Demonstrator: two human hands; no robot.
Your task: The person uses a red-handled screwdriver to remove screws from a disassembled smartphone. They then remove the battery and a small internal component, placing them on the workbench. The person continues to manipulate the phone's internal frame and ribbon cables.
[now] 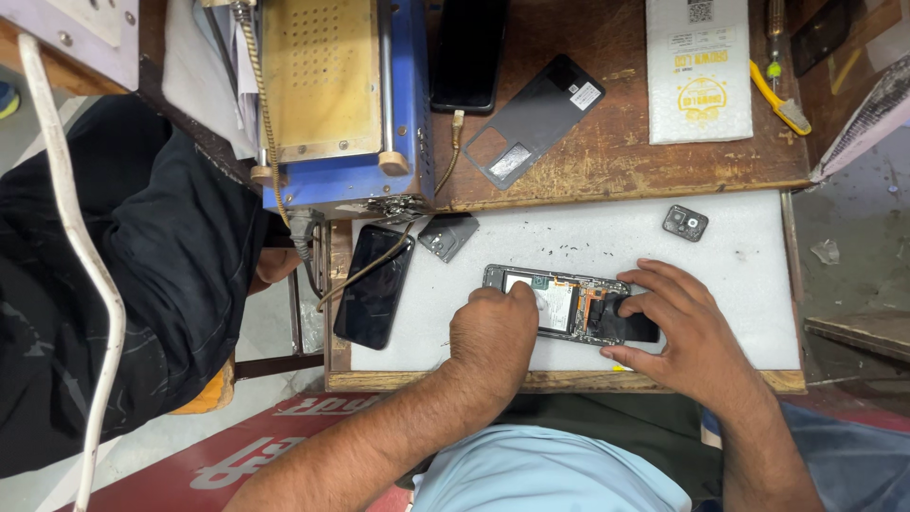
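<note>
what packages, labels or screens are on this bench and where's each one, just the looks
White flat packet: top right on the wooden bench, rectangular, yellow print.
White sticker: on the grey phone back cover, top centre.
Dark phone screen: left edge of the white mat, glossy black.
Black phone: top centre, beside the blue machine.

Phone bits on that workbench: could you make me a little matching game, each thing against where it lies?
Things:
1. Opened phone
2. Grey back cover
3. Camera module
4. Black phone

Places:
A. On the brown wooden desk, beside the blue machine
B. Alone on the white mat, toward its far right
C. Over the mat's left edge, screen up
D. On the mat under the left hand and right hand

Pairs: 1-D, 2-A, 3-B, 4-C
</note>
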